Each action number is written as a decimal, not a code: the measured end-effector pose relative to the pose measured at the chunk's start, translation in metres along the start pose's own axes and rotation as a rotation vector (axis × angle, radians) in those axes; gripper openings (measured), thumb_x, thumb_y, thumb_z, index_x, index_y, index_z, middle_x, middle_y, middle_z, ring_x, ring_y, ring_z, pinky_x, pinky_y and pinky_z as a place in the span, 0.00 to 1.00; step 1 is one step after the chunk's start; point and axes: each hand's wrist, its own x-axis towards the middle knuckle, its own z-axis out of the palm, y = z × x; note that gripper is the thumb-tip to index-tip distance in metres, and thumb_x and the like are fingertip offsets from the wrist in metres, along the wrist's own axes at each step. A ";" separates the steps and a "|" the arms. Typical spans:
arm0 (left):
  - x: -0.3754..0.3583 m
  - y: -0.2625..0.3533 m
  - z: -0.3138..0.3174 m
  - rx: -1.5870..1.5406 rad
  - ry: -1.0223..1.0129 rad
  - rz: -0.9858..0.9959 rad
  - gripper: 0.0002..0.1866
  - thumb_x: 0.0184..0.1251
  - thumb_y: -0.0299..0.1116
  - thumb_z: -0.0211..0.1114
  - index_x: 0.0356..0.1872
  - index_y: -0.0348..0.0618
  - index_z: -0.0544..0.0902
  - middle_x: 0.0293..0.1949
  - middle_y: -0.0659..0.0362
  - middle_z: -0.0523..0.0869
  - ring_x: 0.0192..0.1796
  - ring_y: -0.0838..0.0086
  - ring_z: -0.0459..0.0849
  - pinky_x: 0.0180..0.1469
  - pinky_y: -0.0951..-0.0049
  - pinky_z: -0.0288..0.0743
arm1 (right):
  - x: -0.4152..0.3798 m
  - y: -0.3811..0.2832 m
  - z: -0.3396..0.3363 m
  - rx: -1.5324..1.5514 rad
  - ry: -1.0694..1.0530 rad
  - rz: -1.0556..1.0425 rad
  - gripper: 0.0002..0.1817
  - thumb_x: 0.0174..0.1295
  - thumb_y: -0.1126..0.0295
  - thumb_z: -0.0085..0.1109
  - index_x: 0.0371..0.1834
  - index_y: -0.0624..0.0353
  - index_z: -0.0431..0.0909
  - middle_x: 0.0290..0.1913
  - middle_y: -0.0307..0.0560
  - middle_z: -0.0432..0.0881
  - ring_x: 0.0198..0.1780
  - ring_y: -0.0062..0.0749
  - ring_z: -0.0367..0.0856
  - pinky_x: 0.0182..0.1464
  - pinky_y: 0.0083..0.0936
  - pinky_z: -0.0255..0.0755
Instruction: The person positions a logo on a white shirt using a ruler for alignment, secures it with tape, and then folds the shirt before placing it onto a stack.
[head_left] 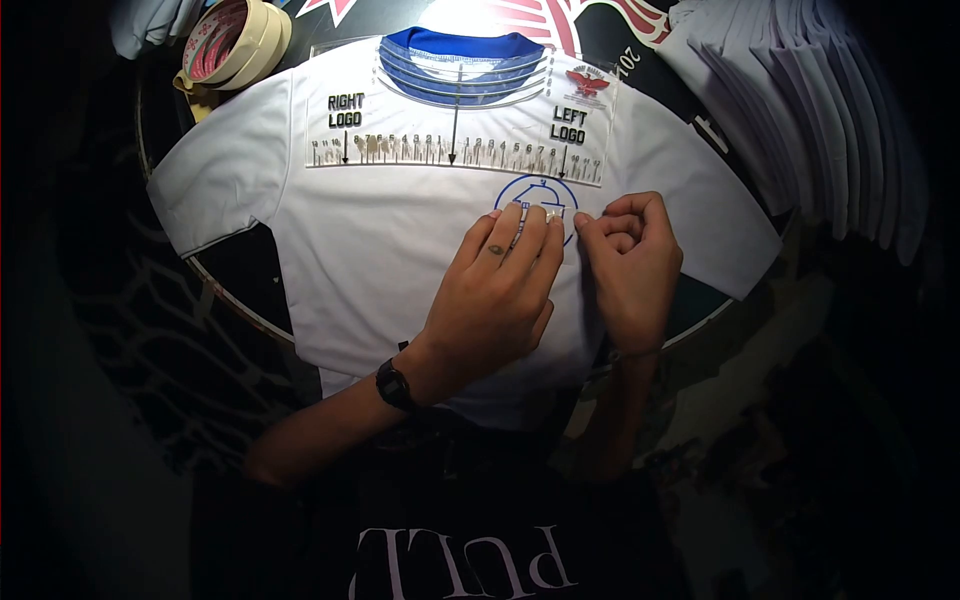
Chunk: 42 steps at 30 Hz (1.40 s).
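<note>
A white T-shirt [370,250] with a blue collar [455,65] lies spread out in front of me. Across its chest rests a clear ruler [400,152] marked "RIGHT LOGO" and "LEFT LOGO". Just below the ruler's right part is a round blue logo [540,185], partly hidden by my fingers. My left hand [495,275] lies on the logo with its fingers stretched out. My right hand [635,265] is closed in a pinch at the logo's right edge; whatever is between thumb and finger is too small to make out.
A stack of folded white garments [790,90] stands at the right. Rolls of tape [240,45] lie at the upper left. The shirt rests on a dark, round-edged surface [245,275] with red and white printing at the back. A black watch [394,384] is on my left wrist.
</note>
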 end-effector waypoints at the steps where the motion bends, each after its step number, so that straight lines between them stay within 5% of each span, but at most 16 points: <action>1: 0.000 0.000 0.000 -0.003 -0.002 0.001 0.35 0.54 0.31 0.68 0.67 0.29 0.79 0.63 0.39 0.79 0.68 0.47 0.76 0.73 0.48 0.70 | 0.000 -0.001 0.001 -0.035 0.008 -0.014 0.14 0.65 0.76 0.74 0.43 0.65 0.75 0.28 0.38 0.83 0.27 0.09 0.71 0.30 0.15 0.66; 11: -0.003 0.000 0.002 0.014 -0.016 0.002 0.35 0.55 0.32 0.69 0.67 0.29 0.78 0.63 0.39 0.78 0.68 0.48 0.75 0.73 0.50 0.69 | 0.005 0.004 -0.015 0.015 -0.156 0.046 0.16 0.65 0.74 0.74 0.45 0.65 0.73 0.26 0.38 0.81 0.27 0.13 0.74 0.30 0.18 0.68; 13: -0.001 0.000 0.001 0.019 -0.005 0.005 0.36 0.55 0.32 0.69 0.68 0.30 0.77 0.63 0.40 0.78 0.69 0.49 0.75 0.73 0.51 0.69 | 0.003 0.001 -0.012 -0.195 -0.069 -0.034 0.18 0.64 0.74 0.75 0.46 0.65 0.72 0.24 0.47 0.83 0.28 0.23 0.82 0.34 0.27 0.75; 17: 0.000 -0.004 0.002 0.058 0.013 0.026 0.36 0.55 0.32 0.70 0.68 0.30 0.77 0.63 0.40 0.78 0.69 0.49 0.74 0.73 0.52 0.69 | -0.004 0.007 -0.015 -0.133 -0.113 -0.073 0.18 0.65 0.77 0.71 0.51 0.67 0.72 0.28 0.48 0.85 0.29 0.28 0.83 0.36 0.27 0.76; 20: -0.005 -0.002 0.001 0.017 -0.019 0.013 0.36 0.55 0.33 0.70 0.68 0.30 0.77 0.63 0.40 0.78 0.69 0.49 0.74 0.73 0.52 0.68 | -0.028 0.016 -0.006 0.149 -0.021 -0.212 0.19 0.68 0.83 0.60 0.60 0.69 0.71 0.41 0.58 0.88 0.38 0.41 0.89 0.46 0.31 0.82; 22: -0.002 -0.003 0.001 0.013 0.000 0.023 0.36 0.55 0.33 0.70 0.68 0.30 0.77 0.63 0.40 0.78 0.69 0.50 0.75 0.73 0.52 0.68 | -0.039 0.016 -0.004 -0.174 0.027 -0.581 0.24 0.68 0.87 0.49 0.69 0.72 0.67 0.55 0.66 0.87 0.54 0.53 0.90 0.60 0.35 0.81; 23: -0.002 -0.003 0.002 0.007 -0.002 0.029 0.36 0.55 0.33 0.70 0.68 0.30 0.77 0.63 0.40 0.78 0.69 0.50 0.75 0.73 0.52 0.68 | -0.041 0.021 -0.005 -0.191 -0.029 -0.550 0.29 0.64 0.90 0.46 0.71 0.74 0.66 0.62 0.70 0.83 0.67 0.57 0.83 0.70 0.42 0.75; 27: -0.001 -0.005 0.003 0.017 0.017 0.036 0.35 0.56 0.33 0.69 0.68 0.30 0.78 0.63 0.40 0.78 0.69 0.49 0.75 0.73 0.52 0.69 | -0.039 0.025 0.004 -0.498 -0.086 -0.642 0.34 0.56 0.89 0.50 0.72 0.76 0.66 0.68 0.69 0.79 0.71 0.60 0.77 0.74 0.47 0.70; 31: -0.003 -0.005 0.003 0.021 0.038 0.038 0.35 0.56 0.33 0.68 0.68 0.30 0.78 0.64 0.40 0.78 0.69 0.49 0.75 0.73 0.52 0.69 | -0.037 0.020 -0.003 -0.612 -0.069 -0.691 0.33 0.60 0.87 0.47 0.74 0.75 0.63 0.66 0.69 0.81 0.70 0.63 0.78 0.75 0.48 0.68; 33: -0.001 -0.006 0.002 0.024 0.038 0.045 0.35 0.56 0.33 0.69 0.68 0.31 0.77 0.64 0.40 0.78 0.69 0.49 0.75 0.73 0.52 0.69 | -0.030 0.011 -0.017 -0.107 -0.208 -0.399 0.34 0.62 0.85 0.44 0.76 0.74 0.60 0.65 0.70 0.82 0.70 0.66 0.78 0.76 0.51 0.66; 38: -0.006 -0.005 0.005 0.024 0.022 0.037 0.36 0.55 0.32 0.70 0.69 0.31 0.76 0.64 0.41 0.77 0.69 0.49 0.75 0.73 0.52 0.68 | -0.043 0.007 -0.021 -0.041 -0.171 -0.362 0.35 0.62 0.84 0.44 0.78 0.74 0.57 0.63 0.72 0.82 0.69 0.66 0.78 0.76 0.48 0.67; 42: -0.004 -0.006 0.007 0.003 0.041 0.032 0.36 0.55 0.33 0.70 0.69 0.32 0.76 0.64 0.41 0.77 0.69 0.49 0.75 0.73 0.53 0.68 | -0.047 0.030 0.000 -0.509 -0.127 -0.701 0.41 0.59 0.85 0.49 0.80 0.77 0.54 0.64 0.69 0.81 0.68 0.60 0.79 0.72 0.45 0.71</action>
